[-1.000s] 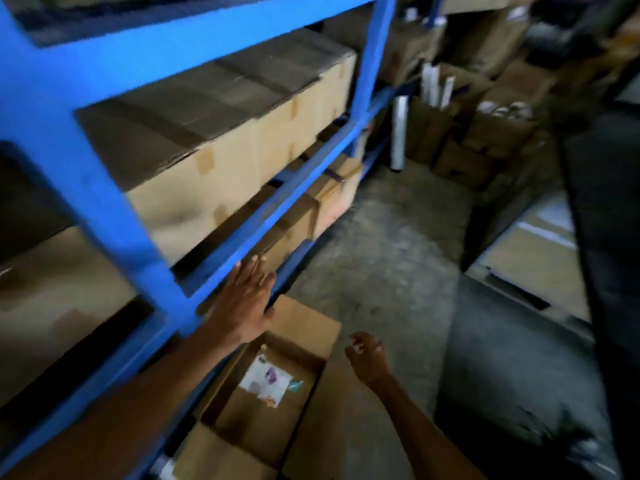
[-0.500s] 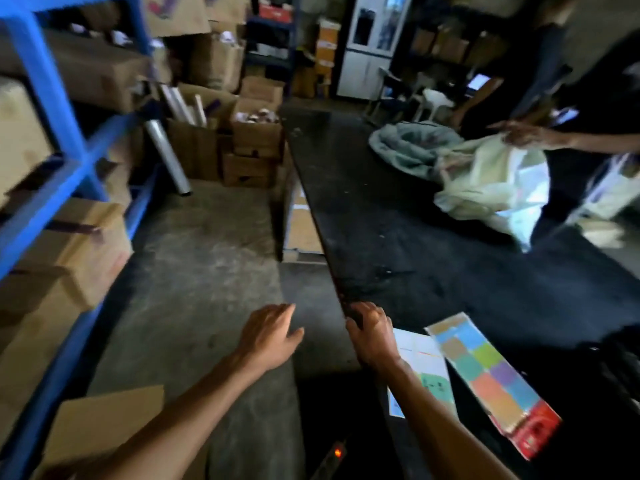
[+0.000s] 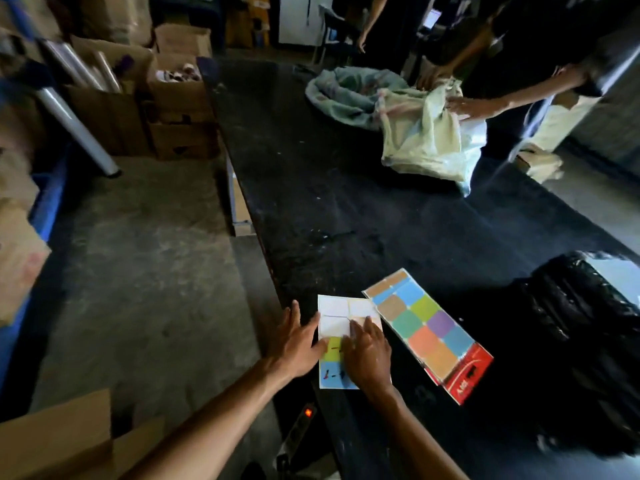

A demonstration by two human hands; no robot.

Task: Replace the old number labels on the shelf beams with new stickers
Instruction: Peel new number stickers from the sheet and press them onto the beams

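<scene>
Cardboard boxes (image 3: 180,109) stacked far left on the concrete floor, a film roll (image 3: 74,128) leaning beside them. At the near edge of the black table (image 3: 346,202), left hand (image 3: 298,344) flat, fingers straight, resting on the left margin of the sticker sheet (image 3: 334,317). Sheet lying flat, long axis running away from the body: blank white squares at the far end, a yellow-green and a blue sticker with handwritten marks at the near end. Right hand (image 3: 367,355) spread open, pressing on the sheet's right half. Just right, touching the sheet's corner, a multicoloured sticker pack (image 3: 426,327) angled diagonally, red header nearest. Far right, a black plastic bag (image 3: 571,327).
</scene>
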